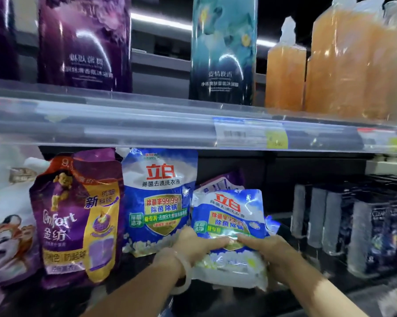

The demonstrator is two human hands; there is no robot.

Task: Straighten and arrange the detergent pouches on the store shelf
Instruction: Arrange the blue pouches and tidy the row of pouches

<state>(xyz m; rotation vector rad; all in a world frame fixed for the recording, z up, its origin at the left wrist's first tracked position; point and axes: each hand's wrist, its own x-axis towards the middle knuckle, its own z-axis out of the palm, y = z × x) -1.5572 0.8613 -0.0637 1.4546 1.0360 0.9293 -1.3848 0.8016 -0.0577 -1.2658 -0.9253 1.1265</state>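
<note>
Store shelving fills the view, with a clear-fronted upper shelf (147, 124) carrying a purple bottle (85, 44), a teal bottle (224, 51) and amber refill packs (344, 60). On the lower shelf (133, 291) beneath it, a small blue detergent pouch (229, 216) sits between both hands, just right of a taller blue pouch (158, 197) that stands upright beside a purple Comfort pouch (78, 216). The small pouch stands on its bottom edge, long axis roughly vertical, top tipped back toward the rear of the shelf and its printed face turned to the camera. The left hand (193, 244) wraps its lower left side, fingers (218, 242) curled across the front. The right hand (270, 250) closes on the lower right, its fingers (245, 239) pressing the front and meeting the left ones near the pouch's middle. Both forearms reach up from the bottom edge, and a pale bracelet (186, 271) circles the left wrist. Dark boxed goods (364, 225) stand well apart to the right.
</note>
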